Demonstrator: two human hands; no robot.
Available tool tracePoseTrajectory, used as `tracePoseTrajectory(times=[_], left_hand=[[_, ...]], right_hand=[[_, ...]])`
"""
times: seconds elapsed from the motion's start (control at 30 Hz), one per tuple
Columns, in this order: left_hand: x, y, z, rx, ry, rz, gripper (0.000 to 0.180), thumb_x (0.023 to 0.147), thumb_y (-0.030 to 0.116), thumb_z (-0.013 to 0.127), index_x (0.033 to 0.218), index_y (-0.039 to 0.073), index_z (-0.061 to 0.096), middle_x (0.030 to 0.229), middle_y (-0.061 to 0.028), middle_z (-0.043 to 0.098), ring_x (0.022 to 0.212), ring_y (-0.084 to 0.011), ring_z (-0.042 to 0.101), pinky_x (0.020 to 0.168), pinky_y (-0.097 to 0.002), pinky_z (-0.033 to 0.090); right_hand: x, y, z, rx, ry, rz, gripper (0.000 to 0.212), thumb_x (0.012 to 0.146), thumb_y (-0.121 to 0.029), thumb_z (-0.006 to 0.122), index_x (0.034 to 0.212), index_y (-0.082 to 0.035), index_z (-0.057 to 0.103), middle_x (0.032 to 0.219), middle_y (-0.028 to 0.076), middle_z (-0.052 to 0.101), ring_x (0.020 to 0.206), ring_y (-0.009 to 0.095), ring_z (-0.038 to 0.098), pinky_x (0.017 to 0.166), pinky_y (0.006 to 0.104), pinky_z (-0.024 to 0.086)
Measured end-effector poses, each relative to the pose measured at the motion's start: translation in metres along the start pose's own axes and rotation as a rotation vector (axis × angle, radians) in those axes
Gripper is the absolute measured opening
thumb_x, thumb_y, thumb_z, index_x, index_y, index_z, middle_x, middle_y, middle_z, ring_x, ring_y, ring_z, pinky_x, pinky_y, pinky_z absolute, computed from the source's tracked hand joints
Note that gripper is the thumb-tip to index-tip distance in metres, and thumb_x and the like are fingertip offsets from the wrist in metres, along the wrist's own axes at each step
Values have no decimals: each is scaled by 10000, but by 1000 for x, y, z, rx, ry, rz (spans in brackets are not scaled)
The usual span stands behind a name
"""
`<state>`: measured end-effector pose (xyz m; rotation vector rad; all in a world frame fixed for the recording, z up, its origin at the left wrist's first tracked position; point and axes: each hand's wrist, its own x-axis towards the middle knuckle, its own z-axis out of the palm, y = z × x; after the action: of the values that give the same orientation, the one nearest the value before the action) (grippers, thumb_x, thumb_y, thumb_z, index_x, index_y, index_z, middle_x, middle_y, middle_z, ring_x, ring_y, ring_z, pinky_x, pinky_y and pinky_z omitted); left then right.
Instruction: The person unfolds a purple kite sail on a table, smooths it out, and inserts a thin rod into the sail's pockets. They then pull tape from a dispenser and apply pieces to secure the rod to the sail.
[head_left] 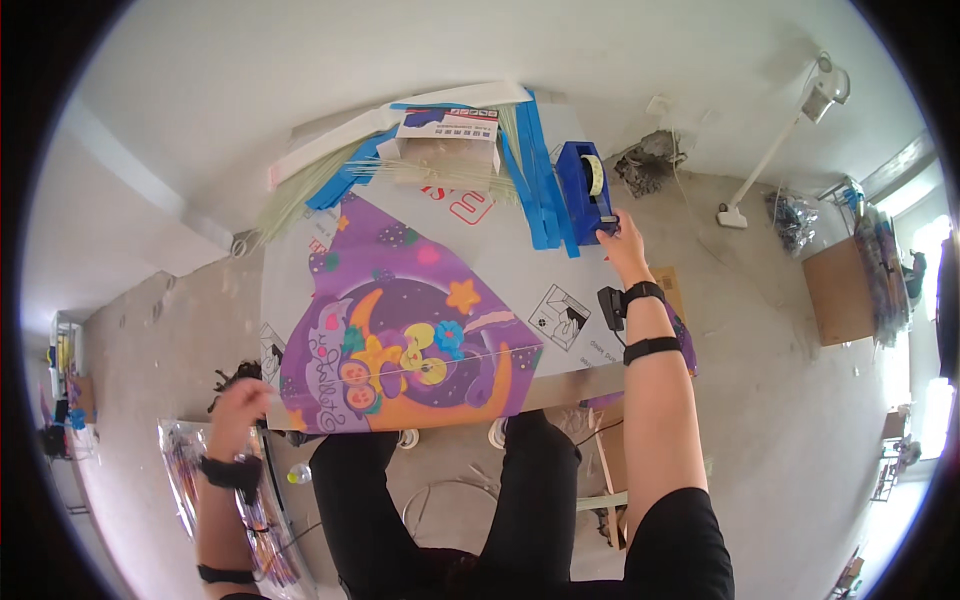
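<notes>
A purple triangular printed sheet [470,300] with orange, yellow and blue cartoon figures lies on the white cardboard work surface [570,280] in front of me. A thin pale line crosses its lower part. My left hand [240,408] is by the sheet's lower left corner, fingers pinched together; what is between them is too small to make out. At the far right edge stands a blue tape dispenser [578,200] with a roll of tape [594,174]. My right hand [626,248] is at its near, cutter end, fingers closed against it; any tape in them is hidden.
Blue strips [540,190], pale thin rods [290,200] and an open carton [440,150] lie along the far side. A plastic-wrapped bundle [185,460] and a small bottle [299,473] are at lower left. A white standing fan [790,130] and brown box [845,290] stand right.
</notes>
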<state>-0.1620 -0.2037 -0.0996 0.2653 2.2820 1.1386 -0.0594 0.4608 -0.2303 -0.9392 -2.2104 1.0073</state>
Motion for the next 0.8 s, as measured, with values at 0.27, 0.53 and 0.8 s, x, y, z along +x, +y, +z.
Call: tracePoseTrajectory(times=[0.27,0.53,0.8], left_hand=[[-45,70,191,-355,-592,-69,210,924,116,582,1092,-6,610,851,-2,596,776,-72,566,710,-222,485],[-53,67,273,-622,-764,-248,180,945,136,564,1078,21,608,866,10,575,742,-55,566,703,-221,502],[-48,68,297,-622,-802,-197,170,941,124,570,1070,17,598,868,8,569,750,-58,559,735,-224,499]], right_hand=[[-2,-4,8,-135,-135,-24,404,834,-280,663,1192,-110,581,1010,164,658,940,333,623,836,396,480],[17,-47,2,-23,-244,348,298,833,-320,654,994,-71,692,772,63,634,614,221,593,503,418,501],[17,-52,4,208,-195,455,162,801,-192,719,795,-50,640,615,-23,443,518,110,355,478,286,285]])
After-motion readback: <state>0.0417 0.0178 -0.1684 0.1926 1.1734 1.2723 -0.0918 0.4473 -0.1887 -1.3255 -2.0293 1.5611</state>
